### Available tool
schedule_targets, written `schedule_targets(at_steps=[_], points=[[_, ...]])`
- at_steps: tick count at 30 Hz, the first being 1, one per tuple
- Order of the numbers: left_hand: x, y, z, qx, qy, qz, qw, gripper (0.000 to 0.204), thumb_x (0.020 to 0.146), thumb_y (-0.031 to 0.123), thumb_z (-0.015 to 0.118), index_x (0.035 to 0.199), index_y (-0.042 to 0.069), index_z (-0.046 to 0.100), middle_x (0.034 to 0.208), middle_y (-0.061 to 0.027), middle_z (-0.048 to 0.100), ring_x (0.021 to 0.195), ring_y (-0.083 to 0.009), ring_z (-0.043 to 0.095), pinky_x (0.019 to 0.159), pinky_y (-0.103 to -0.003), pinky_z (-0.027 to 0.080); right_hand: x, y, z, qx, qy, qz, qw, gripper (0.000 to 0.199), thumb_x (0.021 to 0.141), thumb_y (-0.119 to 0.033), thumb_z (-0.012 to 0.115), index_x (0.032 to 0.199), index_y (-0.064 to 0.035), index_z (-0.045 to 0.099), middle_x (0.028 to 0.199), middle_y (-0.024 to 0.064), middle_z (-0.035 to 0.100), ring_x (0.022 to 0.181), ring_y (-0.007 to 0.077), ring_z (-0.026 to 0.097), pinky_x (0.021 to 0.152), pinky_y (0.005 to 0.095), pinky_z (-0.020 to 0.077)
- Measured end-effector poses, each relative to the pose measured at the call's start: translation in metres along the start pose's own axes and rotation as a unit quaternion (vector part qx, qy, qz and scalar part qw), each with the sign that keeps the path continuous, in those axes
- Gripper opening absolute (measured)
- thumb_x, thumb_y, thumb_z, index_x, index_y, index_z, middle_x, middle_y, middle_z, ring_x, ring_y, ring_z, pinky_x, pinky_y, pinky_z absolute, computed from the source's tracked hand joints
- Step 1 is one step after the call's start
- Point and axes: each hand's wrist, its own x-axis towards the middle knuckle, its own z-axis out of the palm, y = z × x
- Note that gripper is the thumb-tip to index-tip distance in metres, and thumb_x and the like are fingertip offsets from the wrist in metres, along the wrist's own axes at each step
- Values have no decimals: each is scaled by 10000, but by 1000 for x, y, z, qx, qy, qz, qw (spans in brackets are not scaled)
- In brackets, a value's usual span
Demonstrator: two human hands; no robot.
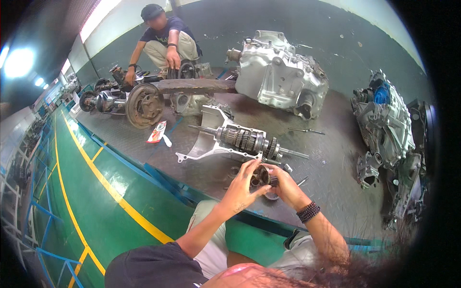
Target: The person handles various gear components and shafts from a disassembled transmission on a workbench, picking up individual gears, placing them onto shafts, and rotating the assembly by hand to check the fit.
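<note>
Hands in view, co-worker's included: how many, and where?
4: the wearer's left hand and right hand, on a metal part; the co-worker's right hand and co-worker's left hand, upper left. None appears hidden.

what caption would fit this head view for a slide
Left hand and right hand hold a dark round metal part before a steel gear shaft in an open silver housing.

Dark metal part [267, 178] partly hidden by left hand [241, 188] and right hand [289, 188]
</note>
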Motion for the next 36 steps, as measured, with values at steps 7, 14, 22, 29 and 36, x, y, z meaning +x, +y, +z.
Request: schedule_targets(at_steps=[7, 14, 22, 29, 36], points=[[-24, -5, 13, 1, 30, 49, 998, 664, 999, 274, 853, 1583, 84, 598, 1569, -156, 619, 1418, -360, 633, 1192, -462, 521, 3, 6, 2, 100, -73, 84, 989, 589, 1177, -580, 445, 1484, -127, 663, 1234, 33, 772, 1035, 142, 743, 767, 304, 597], [-30, -12, 13, 8, -8, -41, 999, 818, 976, 339, 888, 1668, 107, 520, 1543, -213, 654, 1432, -392, 634, 1186, -474, 524, -5, 3, 18, 85, -49, 102, 990, 452, 1158, -437, 635, 1491, -133, 611, 1156, 24, 729, 956, 133, 736, 715, 280, 566], [-23, -13, 19, -19, -61, -30, 998, 830, 942, 363, 923, 1630, 70, 565, 1550, -173, 681, 1408, -327, 674, 1193, -442, 531, -15, 11, 5, 43, -76, 84, 993, 536, 1099, -451, 738, 1456, -96, 552, 1148, 14, 644, 850, 70, 644, 699, 246, 531], [-34, 2, 19, -42, -23, -96, 994, 648, 982, 208, 882, 1542, 65, 588, 1329, -126, 761, 1178, -203, 744, 1031, -380, 605, -12, 7, 9, 16, -66, 130, 989, 850, 1081, -458, 771, 1681, -13, 364, 1267, 68, 669, 863, 78, 680, 749, 241, 565], [-26, -32, 17, -281, 82, -157, 943, 522, 1119, 279, 704, 1556, 29, 566, 1440, -122, 680, 1274, -211, 671, 1102, -369, 555, -10, 10, 14, 29, -99, 52, 993, 930, 1068, -413, 806, 1691, 78, 321, 1436, 195, 673, 1113, 199, 766, 984, 345, 662]])
